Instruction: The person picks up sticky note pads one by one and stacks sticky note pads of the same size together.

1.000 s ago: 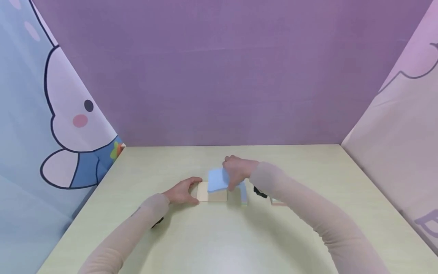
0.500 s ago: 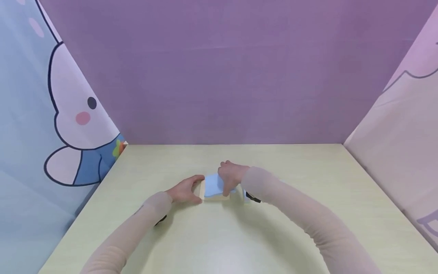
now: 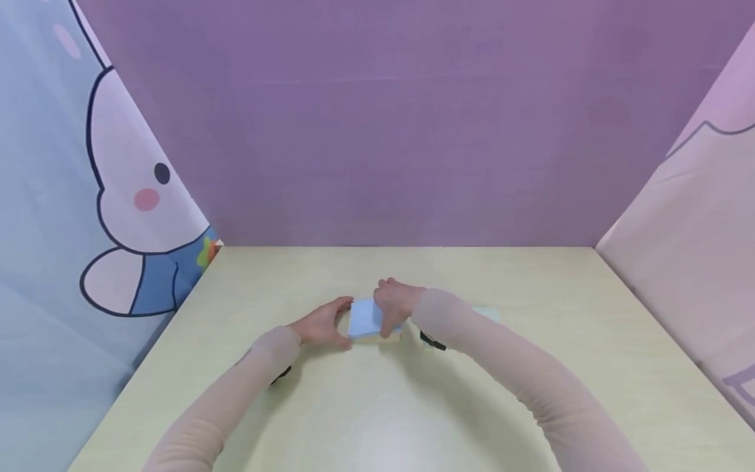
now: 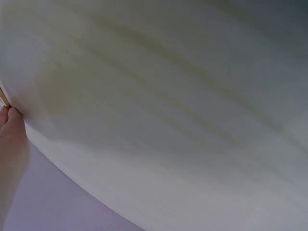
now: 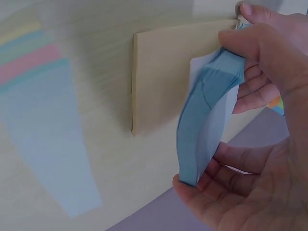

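Note:
My right hand (image 3: pixel 394 307) grips a light-blue pad of sticky notes (image 3: pixel 363 317) between thumb and fingers. In the right wrist view that blue pad (image 5: pixel 192 130) is tilted and bowed, with its sheet edges showing. Below it a beige pad of sticky notes (image 5: pixel 161 77) lies on the table; in the head view only its near edge (image 3: pixel 377 339) shows. My left hand (image 3: pixel 321 324) holds the beige pad's left end between spread thumb and fingers. Fingertips of the left hand (image 4: pixel 12 127) touch a pad corner (image 4: pixel 4 97) at the edge of the left wrist view.
A pale-blue strip with coloured bands at one end (image 5: pixel 48 130) lies beside the beige pad. In the head view a pale-green item (image 3: pixel 487 313) shows partly behind the right forearm. Purple cloth (image 3: pixel 377 131) hangs beyond the table's far edge.
My right hand has moved left and slightly down, bringing the blue pad over the beige pad, which it now mostly covers. My left hand stays at the beige pad's left end.

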Demonstrator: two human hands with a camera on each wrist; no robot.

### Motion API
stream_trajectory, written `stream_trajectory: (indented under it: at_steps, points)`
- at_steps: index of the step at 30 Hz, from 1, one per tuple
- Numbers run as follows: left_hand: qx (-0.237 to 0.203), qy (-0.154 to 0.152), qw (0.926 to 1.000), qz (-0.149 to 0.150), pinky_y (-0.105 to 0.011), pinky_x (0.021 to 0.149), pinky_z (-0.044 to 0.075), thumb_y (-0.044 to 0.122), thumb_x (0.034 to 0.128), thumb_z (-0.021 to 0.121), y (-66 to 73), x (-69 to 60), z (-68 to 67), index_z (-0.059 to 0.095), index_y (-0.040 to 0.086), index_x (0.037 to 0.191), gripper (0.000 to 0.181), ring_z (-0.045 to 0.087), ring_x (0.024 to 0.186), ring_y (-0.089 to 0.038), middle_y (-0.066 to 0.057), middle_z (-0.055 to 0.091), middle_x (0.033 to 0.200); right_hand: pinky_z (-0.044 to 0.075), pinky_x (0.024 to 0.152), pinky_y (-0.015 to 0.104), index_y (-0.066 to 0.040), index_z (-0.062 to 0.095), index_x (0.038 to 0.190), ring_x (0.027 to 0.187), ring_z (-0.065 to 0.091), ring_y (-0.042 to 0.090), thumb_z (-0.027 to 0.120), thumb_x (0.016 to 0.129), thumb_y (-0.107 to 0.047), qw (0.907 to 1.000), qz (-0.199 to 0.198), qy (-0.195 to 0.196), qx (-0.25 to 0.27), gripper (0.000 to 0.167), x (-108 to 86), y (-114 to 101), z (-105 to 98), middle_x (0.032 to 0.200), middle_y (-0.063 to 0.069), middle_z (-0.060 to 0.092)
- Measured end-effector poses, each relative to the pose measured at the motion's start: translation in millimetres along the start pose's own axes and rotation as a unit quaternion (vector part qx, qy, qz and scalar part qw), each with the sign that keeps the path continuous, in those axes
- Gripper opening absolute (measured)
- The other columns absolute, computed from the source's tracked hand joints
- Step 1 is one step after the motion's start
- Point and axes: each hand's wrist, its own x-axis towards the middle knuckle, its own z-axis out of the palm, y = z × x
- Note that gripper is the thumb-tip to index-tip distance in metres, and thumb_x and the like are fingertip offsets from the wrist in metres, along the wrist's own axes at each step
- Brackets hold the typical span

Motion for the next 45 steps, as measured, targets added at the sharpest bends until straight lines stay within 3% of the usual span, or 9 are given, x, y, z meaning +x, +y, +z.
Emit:
stream_trajectory:
  at_steps: [21, 32, 45]
  points:
    - [0.034, 0.003, 0.9994, -0.012, -0.038, 0.108, 0.031, 0.017, 0.0664, 0.080, 6.1, 2.5, 2.6, 0.030, 0.007, 0.141, 0.091, 0.037, 0.131, -0.025, -0.008, 0.039, 0.143, 0.045, 0.079, 0.029, -0.011, 0.056, 0.112, 0.094, 0.044, 0.016, 0.075, 0.065, -0.041, 0.9993, 0.025, -0.029, 0.005, 0.059, 5.2, 0.4, 12.2, 0.103, 0.001, 0.050]
    - [0.025, 0.006, 0.9996, -0.013, -0.038, 0.108, 0.031, 0.014, 0.0670, 0.080, 9.5, -0.4, 0.9, 0.031, 0.005, 0.141, 0.089, 0.037, 0.131, -0.027, -0.010, 0.039, 0.142, 0.046, 0.081, 0.032, -0.011, 0.054, 0.117, 0.097, 0.044, 0.016, 0.077, 0.063, -0.041, 0.9987, 0.031, -0.037, 0.014, 0.067, 10.0, 1.1, 19.7, 0.107, 0.003, 0.050]
    - [0.045, 0.003, 0.9987, -0.023, -0.040, 0.107, 0.032, 0.020, 0.0687, 0.080, 3.1, 0.4, 2.3, 0.028, 0.008, 0.142, 0.090, 0.037, 0.131, -0.027, -0.009, 0.038, 0.143, 0.045, 0.084, 0.030, -0.010, 0.053, 0.119, 0.099, 0.044, 0.017, 0.077, 0.064, -0.044, 0.9993, 0.018, -0.031, 0.015, 0.070, 9.5, -0.5, 20.0, 0.109, 0.003, 0.050]
